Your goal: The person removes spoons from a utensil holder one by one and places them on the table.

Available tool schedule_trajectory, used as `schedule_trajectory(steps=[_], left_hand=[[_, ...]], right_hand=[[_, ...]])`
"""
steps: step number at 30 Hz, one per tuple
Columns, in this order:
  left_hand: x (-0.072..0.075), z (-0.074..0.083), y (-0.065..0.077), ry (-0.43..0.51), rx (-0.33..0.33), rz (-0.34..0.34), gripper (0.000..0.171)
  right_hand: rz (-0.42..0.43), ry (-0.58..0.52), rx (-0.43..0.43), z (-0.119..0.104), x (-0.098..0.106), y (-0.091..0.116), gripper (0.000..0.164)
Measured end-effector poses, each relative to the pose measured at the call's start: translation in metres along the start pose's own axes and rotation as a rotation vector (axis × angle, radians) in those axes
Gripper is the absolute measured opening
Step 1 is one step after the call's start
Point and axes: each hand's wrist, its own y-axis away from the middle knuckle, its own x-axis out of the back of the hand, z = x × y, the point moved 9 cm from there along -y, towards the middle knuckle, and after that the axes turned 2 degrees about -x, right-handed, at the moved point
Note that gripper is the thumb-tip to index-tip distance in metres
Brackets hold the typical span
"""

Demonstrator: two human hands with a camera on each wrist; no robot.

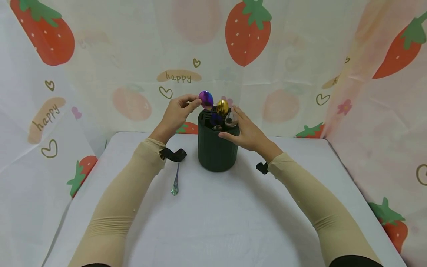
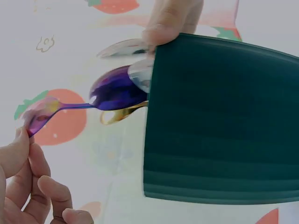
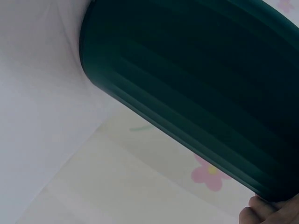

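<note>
A purple spoon is pinched at its bowl by the thumb and fingers of my left hand. In the left wrist view its thin shaft runs from the fingers toward a dark green utensil holder, passing behind or meeting another purple spoon's bowl. A gold spoon and silver spoons also stand bowl-up in the holder, their handles hidden inside. My right hand grips the holder's rim, thumb in front and fingers at the far right side.
A spoon handle with an ornate greenish end lies on the white table, left of the holder; its other end is hidden by the left wrist's black strap. A strawberry-print curtain stands behind and at both sides.
</note>
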Motion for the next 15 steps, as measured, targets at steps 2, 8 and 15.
schedule_trajectory(steps=[2, 8, 15], left_hand=[[0.006, 0.003, 0.001, 0.022, -0.011, 0.029, 0.028], [0.027, 0.016, 0.005, 0.113, -0.052, 0.100, 0.016], [0.049, 0.031, 0.009, 0.212, -0.131, 0.161, 0.012]], right_hand=[[-0.004, 0.001, -0.008, 0.000, -0.001, 0.001, 0.119], [-0.013, 0.012, -0.006, -0.001, -0.001, 0.001, 0.120], [-0.010, 0.006, -0.005, -0.002, 0.001, 0.002, 0.122]])
